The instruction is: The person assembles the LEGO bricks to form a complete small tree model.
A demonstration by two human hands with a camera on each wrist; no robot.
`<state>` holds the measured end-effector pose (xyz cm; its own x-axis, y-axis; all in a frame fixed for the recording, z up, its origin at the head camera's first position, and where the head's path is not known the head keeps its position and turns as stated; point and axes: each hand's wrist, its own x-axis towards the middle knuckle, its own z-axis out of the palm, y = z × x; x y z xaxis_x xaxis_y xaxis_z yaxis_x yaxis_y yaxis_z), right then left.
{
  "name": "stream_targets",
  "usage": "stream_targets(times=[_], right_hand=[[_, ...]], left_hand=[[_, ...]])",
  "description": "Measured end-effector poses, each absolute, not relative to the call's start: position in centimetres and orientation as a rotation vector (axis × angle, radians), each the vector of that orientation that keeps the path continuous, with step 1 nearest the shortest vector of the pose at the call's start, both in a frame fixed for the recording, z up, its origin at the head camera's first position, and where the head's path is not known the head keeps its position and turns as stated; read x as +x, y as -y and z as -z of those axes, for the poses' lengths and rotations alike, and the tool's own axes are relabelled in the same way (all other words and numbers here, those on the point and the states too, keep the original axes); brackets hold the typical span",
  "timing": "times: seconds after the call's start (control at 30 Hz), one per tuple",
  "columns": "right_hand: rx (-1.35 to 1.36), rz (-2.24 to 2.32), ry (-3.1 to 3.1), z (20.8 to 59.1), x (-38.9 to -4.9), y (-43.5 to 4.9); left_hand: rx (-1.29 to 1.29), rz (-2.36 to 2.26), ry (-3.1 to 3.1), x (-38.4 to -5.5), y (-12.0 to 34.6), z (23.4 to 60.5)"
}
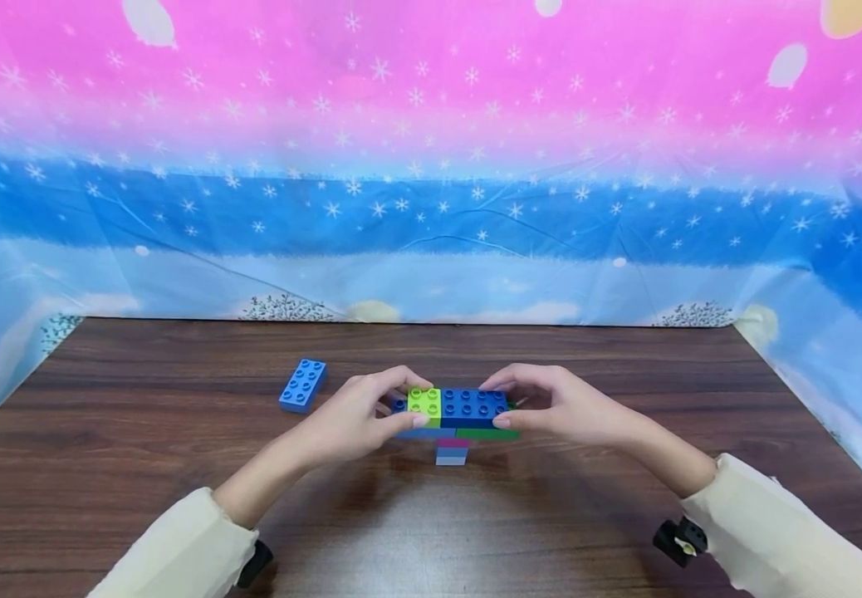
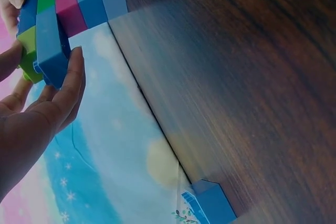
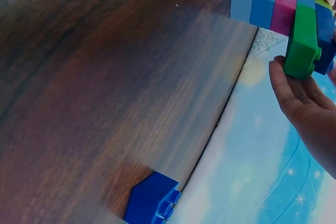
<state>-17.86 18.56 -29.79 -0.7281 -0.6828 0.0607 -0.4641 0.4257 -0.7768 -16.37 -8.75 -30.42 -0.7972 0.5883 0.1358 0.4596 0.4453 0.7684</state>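
Observation:
A T-shaped stack of toy building bricks stands upright on the table. Its narrow column has a pale blue, a blue and a pink brick (image 1: 453, 443). Above that, a blue brick (image 2: 50, 43) and a green brick (image 3: 301, 40) lie end to end. On top sit a lime green brick (image 1: 424, 400) and a dark blue brick (image 1: 473, 404). My left hand (image 1: 367, 415) pinches the lime green brick, thumb in front and fingers behind. From the other side, my right hand (image 1: 569, 407) pinches the dark blue brick the same way.
A loose blue brick (image 1: 302, 385) lies studs up on the wooden table (image 1: 139, 399), left of the stack. The right wrist view shows another dark blue brick (image 3: 152, 198) on the tabletop. A patterned cloth (image 1: 431, 208) hangs along the table's back edge.

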Motion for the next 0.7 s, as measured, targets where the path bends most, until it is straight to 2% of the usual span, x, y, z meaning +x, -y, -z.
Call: stream_targets(times=[0.7], right_hand=[[-1.0, 1.207, -2.401, 29.8, -18.06, -18.63]], left_hand=[[0.936, -1.272, -2.549, -16.57, 9.54, 30.04]])
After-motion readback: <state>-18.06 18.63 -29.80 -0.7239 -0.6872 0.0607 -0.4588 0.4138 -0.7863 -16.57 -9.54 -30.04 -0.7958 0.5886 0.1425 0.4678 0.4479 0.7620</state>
